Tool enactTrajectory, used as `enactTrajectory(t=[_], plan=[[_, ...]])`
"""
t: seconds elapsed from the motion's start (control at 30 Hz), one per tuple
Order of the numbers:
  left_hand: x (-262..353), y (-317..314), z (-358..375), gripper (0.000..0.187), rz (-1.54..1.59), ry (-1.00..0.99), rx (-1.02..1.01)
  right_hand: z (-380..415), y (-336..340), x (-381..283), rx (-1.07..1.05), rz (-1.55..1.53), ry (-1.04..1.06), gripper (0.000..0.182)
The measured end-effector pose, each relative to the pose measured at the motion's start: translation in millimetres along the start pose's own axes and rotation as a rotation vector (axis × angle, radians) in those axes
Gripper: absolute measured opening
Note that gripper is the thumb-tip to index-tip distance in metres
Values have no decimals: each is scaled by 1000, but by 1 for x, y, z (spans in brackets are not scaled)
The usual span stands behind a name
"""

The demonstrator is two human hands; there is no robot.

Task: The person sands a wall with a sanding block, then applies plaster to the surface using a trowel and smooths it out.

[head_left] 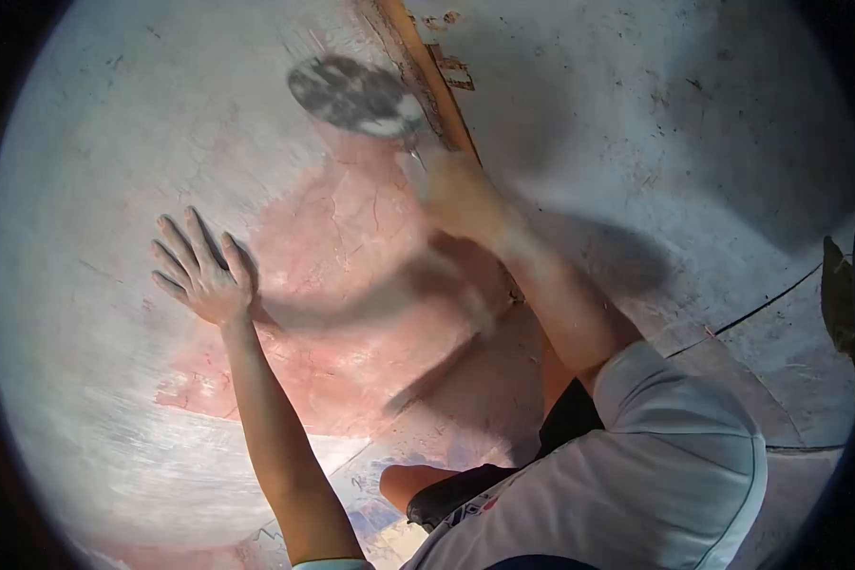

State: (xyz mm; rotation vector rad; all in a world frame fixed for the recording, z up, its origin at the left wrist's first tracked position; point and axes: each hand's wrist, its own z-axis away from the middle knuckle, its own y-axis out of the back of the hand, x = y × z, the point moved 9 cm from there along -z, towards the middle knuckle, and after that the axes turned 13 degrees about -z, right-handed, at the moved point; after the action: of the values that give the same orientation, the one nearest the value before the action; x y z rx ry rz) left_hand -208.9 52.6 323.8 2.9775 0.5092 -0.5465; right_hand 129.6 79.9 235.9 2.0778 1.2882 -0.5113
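Note:
My left hand (213,287) lies flat with spread fingers on the pale, scraped surface (85,237), at the left edge of a pinkish patch (323,370). Near the top middle, my right hand (461,195) is blurred by motion and closed round the handle end of a round, flat tool (353,95). The tool's grey, mottled disc is also blurred and is over the pale surface above the pink patch. Whether the disc touches the surface cannot be made out.
A brown wooden edge (427,71) runs down beside my right hand, with a grey, stained surface (598,114) to its right. Dark cracks cross the lower right. A dark upright object (841,299) stands at the far right. My knee shows at the bottom.

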Motion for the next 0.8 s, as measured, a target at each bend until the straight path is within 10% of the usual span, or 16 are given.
enactTrajectory(t=[0.43, 0.53, 0.67, 0.8], plan=[[-1, -1, 3, 62, -41, -23, 2, 25, 6, -7, -32, 221, 269, 19], [1, 1, 3, 62, -29, -23, 10, -33, 17, -1, -9, 24, -51, 23], [1, 2, 2, 61, -15, -17, 19, 7, -14, 14, -225, 195, 63, 29], [0, 0, 2, 61, -22, -6, 15, 44, 1, 12, 107, -34, 90, 22]])
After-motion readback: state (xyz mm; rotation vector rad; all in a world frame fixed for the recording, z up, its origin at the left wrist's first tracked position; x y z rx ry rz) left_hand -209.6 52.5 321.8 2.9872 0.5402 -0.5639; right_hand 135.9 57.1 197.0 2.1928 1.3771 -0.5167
